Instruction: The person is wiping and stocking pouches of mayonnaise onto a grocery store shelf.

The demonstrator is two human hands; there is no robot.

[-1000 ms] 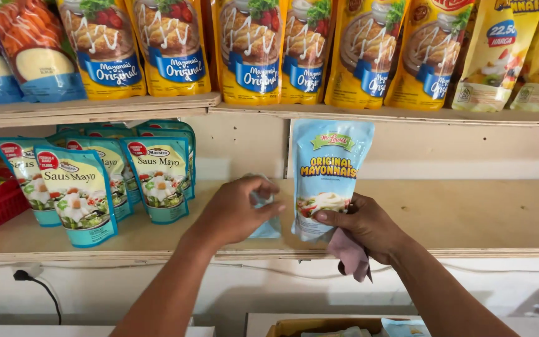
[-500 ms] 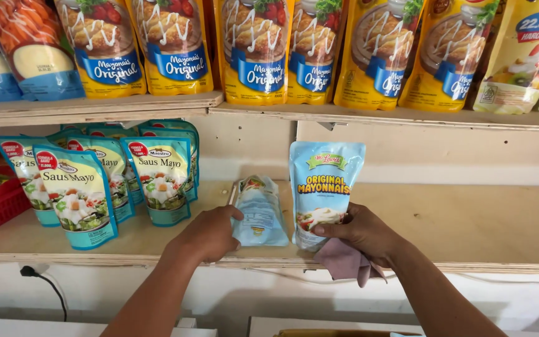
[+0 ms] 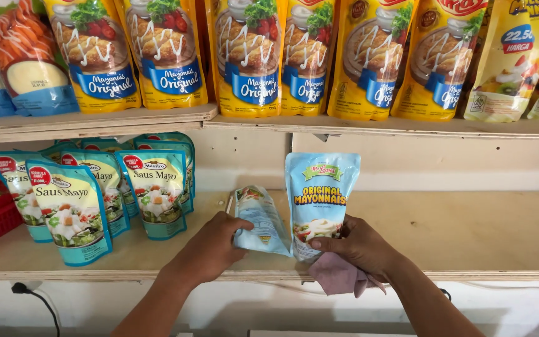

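L hand (image 3: 210, 246) grips a flat-lying light-blue pouch (image 3: 260, 219) near the shelf's front edge (image 3: 63, 273); R hand (image 3: 360, 246) pins an upright pouch (image 3: 319, 200) w/ pink cloth (image 3: 338, 274) underneath. Bare shelf right of R fingers; teal pouches (image 3: 157, 193) left.

Bright even daylight, soft shadows under shelves, sharp focus, slight edge distortion

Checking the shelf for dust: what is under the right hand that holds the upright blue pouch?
A pink cloth hangs out beneath the right hand, over the edge of the wooden shelf. The hand covers its upper part and the foot of the upright blue pouch.
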